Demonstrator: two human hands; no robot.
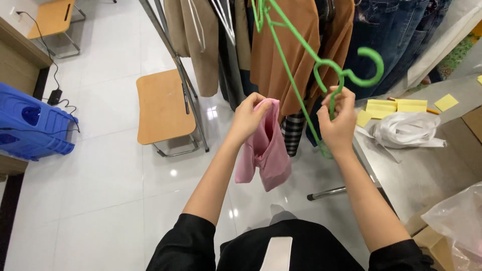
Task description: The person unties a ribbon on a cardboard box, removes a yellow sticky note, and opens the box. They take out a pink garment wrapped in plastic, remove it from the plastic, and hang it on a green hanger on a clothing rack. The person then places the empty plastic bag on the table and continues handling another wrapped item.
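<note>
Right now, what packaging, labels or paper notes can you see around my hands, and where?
Yellow sticky notes: several squares, on the grey table right of the right hand.
White plastic bag: crumpled, just below those notes.
Clear plastic bag: crinkled, bottom right corner.
No screens or signs.

Both arms reach up and forward, bare from the elbows, with short black sleeves at the bottom. The left hand (247, 118) is up high with its fingers bent and pinched shut, thumb side turned in, gripping something soft. The right hand (337, 120) is at about the same height, near the left one. Its fingers are curled tight around something thin. Both wrists are bent a little.
</note>
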